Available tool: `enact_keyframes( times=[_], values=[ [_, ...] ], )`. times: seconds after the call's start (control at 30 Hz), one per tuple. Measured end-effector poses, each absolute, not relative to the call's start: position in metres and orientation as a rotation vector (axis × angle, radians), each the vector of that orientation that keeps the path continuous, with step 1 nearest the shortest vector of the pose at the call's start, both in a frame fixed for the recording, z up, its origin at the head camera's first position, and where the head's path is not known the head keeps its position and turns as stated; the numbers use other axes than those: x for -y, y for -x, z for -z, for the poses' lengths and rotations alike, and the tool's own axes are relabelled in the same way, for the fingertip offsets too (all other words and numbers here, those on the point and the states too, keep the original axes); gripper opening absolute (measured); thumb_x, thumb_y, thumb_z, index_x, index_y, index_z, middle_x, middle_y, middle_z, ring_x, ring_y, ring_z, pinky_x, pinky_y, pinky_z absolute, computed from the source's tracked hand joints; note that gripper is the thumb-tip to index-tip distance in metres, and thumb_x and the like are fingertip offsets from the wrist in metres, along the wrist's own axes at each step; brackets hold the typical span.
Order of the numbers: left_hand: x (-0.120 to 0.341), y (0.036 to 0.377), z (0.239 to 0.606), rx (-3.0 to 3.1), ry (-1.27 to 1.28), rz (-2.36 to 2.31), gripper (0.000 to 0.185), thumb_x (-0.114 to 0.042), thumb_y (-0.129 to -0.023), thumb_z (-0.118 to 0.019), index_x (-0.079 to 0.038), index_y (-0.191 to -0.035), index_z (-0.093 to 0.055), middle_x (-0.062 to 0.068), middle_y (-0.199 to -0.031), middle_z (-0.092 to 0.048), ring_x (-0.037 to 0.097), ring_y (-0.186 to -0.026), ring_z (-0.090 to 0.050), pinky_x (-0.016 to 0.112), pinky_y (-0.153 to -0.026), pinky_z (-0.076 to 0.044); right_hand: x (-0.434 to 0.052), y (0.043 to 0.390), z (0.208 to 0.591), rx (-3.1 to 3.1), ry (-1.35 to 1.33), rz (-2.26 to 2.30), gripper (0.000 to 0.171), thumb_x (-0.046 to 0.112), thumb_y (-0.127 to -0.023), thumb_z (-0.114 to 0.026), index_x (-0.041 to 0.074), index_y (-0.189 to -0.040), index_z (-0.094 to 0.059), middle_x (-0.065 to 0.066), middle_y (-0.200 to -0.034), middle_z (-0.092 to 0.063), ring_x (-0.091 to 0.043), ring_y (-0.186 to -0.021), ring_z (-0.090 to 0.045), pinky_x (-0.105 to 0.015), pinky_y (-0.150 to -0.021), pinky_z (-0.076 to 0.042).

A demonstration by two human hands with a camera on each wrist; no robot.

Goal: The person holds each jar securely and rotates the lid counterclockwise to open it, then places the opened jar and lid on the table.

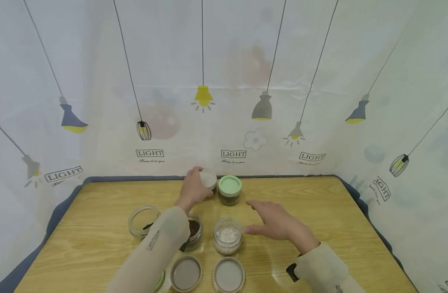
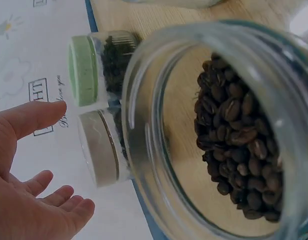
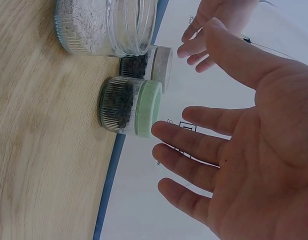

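Note:
My left hand (image 1: pixel 195 188) reaches to the table's far edge and cups a small jar with a white lid (image 1: pixel 208 179), dark contents inside. In the left wrist view its thumb and fingers (image 2: pixel 49 200) are spread a little off that jar (image 2: pixel 101 150), not gripping. Right beside it stands a green-lidded jar (image 1: pixel 229 189) of dark leaves. My right hand (image 1: pixel 262 218) hovers open, palm down, to the right of an open jar of white grains (image 1: pixel 227 236). An open jar of coffee beans (image 1: pixel 193 230) sits under my left forearm.
A nearly empty open glass jar (image 1: pixel 143 219) stands at the left. Two loose lids (image 1: pixel 186 273) (image 1: pixel 228 276) lie near the front edge. The wooden table (image 1: pixel 355 228) is walled by a white curtain printed with lamps.

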State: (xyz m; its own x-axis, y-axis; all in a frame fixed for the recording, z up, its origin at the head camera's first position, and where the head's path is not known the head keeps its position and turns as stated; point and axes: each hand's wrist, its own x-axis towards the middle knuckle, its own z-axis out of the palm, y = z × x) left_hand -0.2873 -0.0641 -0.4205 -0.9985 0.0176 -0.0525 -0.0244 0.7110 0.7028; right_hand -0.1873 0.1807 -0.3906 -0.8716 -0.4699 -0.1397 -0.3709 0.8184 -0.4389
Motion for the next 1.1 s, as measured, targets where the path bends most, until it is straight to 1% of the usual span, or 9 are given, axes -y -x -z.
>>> enact_keyframes(
  times=[0.17,0.43,0.63,0.83,0.97,1.1],
  values=[
    [0.066,0.293,0.425,-2.824,0.038,-1.165,0.094,-0.01,-0.072,-0.082,-0.006,-0.149,-0.028,0.023,-0.151,-0.033,0.041,-0.134,-0.04,0.056,-0.11,-0.037,-0.18,0.187,0.394,-2.746,0.628,0.601,0.076,0.046,-0.088,-0.068,0.005,-0.146,-0.041,-0.018,-0.136,-0.057,-0.039,-0.128,-0.05,-0.064,-0.106,-0.033],
    [0.071,0.301,0.437,-2.765,0.077,-1.127,0.106,-0.011,-0.07,-0.085,-0.006,-0.153,-0.018,0.025,-0.152,-0.029,0.042,-0.138,-0.035,0.056,-0.113,-0.033,-0.18,0.19,0.4,-2.722,0.618,0.608,0.077,0.051,-0.087,-0.067,0.007,-0.145,-0.042,-0.017,-0.137,-0.057,-0.038,-0.128,-0.05,-0.062,-0.106,-0.034],
    [0.071,0.305,0.445,-2.73,0.099,-1.136,0.106,-0.016,-0.071,-0.085,-0.006,-0.152,-0.016,0.026,-0.147,-0.032,0.044,-0.135,-0.038,0.058,-0.11,-0.036,-0.18,0.191,0.402,-2.713,0.611,0.618,0.078,0.05,-0.086,-0.068,0.007,-0.145,-0.042,-0.016,-0.136,-0.057,-0.037,-0.128,-0.051,-0.062,-0.106,-0.034],
    [0.068,0.31,0.447,-2.714,0.138,-1.113,0.107,-0.018,-0.074,-0.084,-0.008,-0.153,-0.013,0.025,-0.148,-0.031,0.043,-0.136,-0.037,0.057,-0.111,-0.035,-0.18,0.193,0.404,-2.711,0.624,0.632,0.078,0.051,-0.086,-0.068,0.005,-0.144,-0.042,-0.017,-0.136,-0.058,-0.037,-0.127,-0.052,-0.063,-0.105,-0.035],
    [0.065,0.309,0.446,-2.712,0.132,-1.128,0.104,-0.019,-0.075,-0.083,-0.007,-0.152,-0.015,0.025,-0.146,-0.034,0.043,-0.135,-0.039,0.057,-0.11,-0.036,-0.181,0.194,0.405,-2.707,0.622,0.635,0.079,0.051,-0.086,-0.067,0.005,-0.145,-0.042,-0.018,-0.137,-0.057,-0.037,-0.128,-0.051,-0.063,-0.105,-0.035],
    [0.063,0.309,0.446,-2.739,0.117,-1.114,0.097,-0.022,-0.078,-0.081,-0.003,-0.15,-0.018,0.027,-0.143,-0.038,0.043,-0.132,-0.042,0.056,-0.109,-0.038,-0.182,0.195,0.407,-2.694,0.62,0.644,0.079,0.052,-0.087,-0.067,0.005,-0.145,-0.041,-0.019,-0.138,-0.056,-0.038,-0.129,-0.05,-0.064,-0.106,-0.034]
  ],
)
